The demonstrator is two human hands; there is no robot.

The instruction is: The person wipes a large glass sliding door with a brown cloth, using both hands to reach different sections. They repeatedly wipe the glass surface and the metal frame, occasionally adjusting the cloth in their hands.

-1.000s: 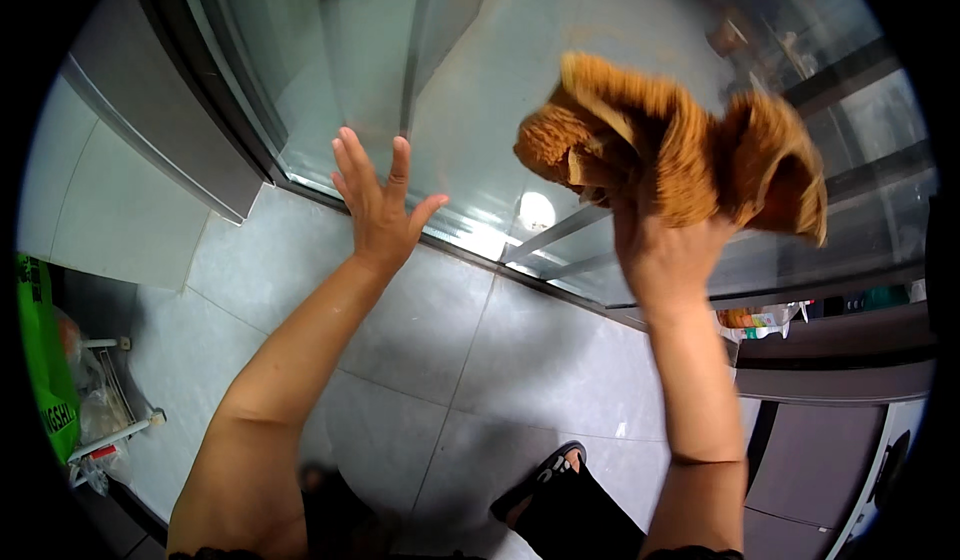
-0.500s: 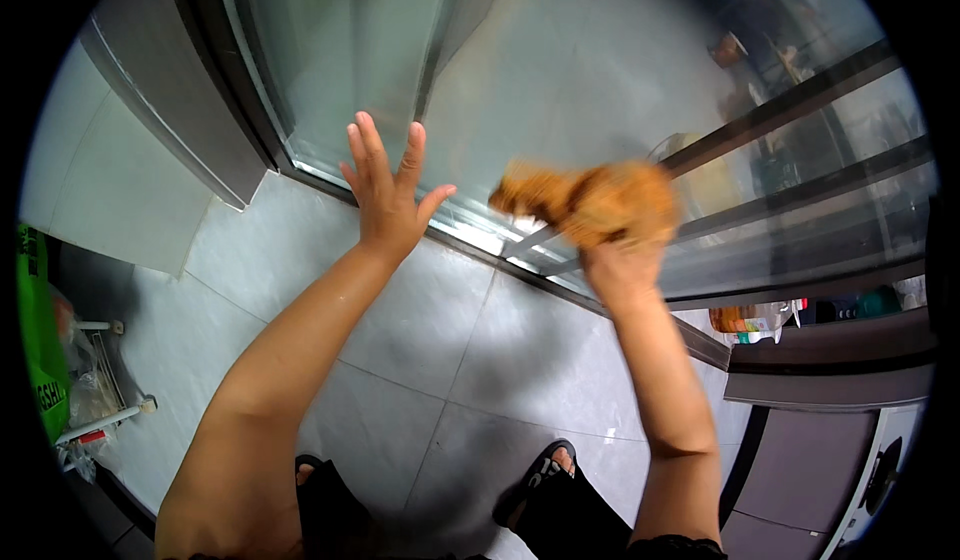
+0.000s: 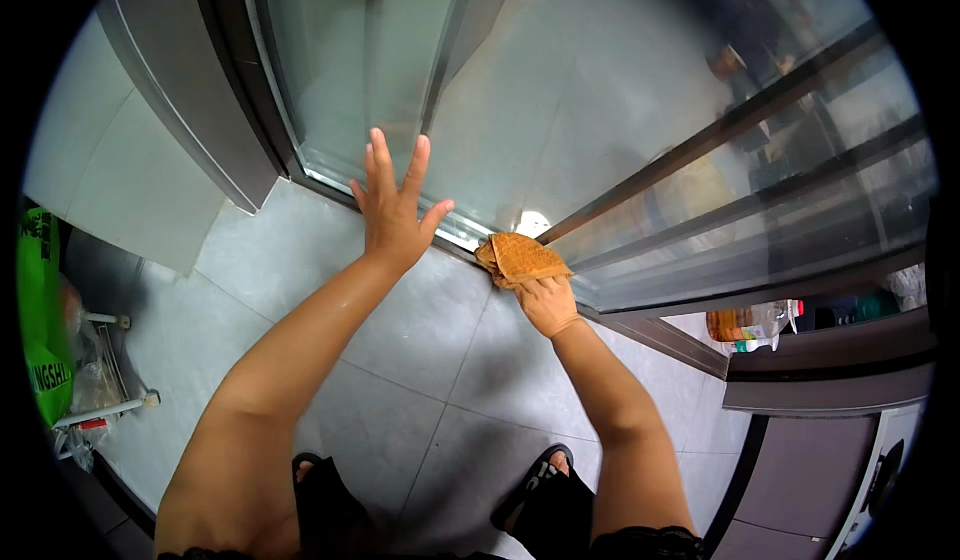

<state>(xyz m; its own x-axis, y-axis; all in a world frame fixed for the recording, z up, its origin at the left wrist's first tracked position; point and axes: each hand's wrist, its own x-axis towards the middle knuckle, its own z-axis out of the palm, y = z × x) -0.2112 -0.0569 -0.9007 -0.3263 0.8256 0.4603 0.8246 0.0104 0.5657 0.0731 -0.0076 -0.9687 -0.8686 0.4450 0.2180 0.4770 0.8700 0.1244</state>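
My left hand (image 3: 398,215) is spread with its fingers apart, in front of the glass door panel (image 3: 480,150); whether its palm touches the glass I cannot tell. In my right hand (image 3: 548,302) is a folded orange-brown cloth (image 3: 528,259), held at the low edge of the glass by the dark metal door frame (image 3: 468,254). My fingers lie partly hidden under the cloth. A bright spot of light (image 3: 533,223) shows on the glass just beyond it.
Dark door frame bars (image 3: 720,150) run off to the right. A bottle of amber liquid (image 3: 735,325) stands at the right beside a dark cabinet (image 3: 810,460). At the left are a green bag (image 3: 42,330) and a white rack (image 3: 110,410). Grey floor tiles (image 3: 390,390) lie below.
My right hand has moved left and down with the cloth, from the door bars to the low edge of the glass. My left hand stays spread, shifted very slightly.
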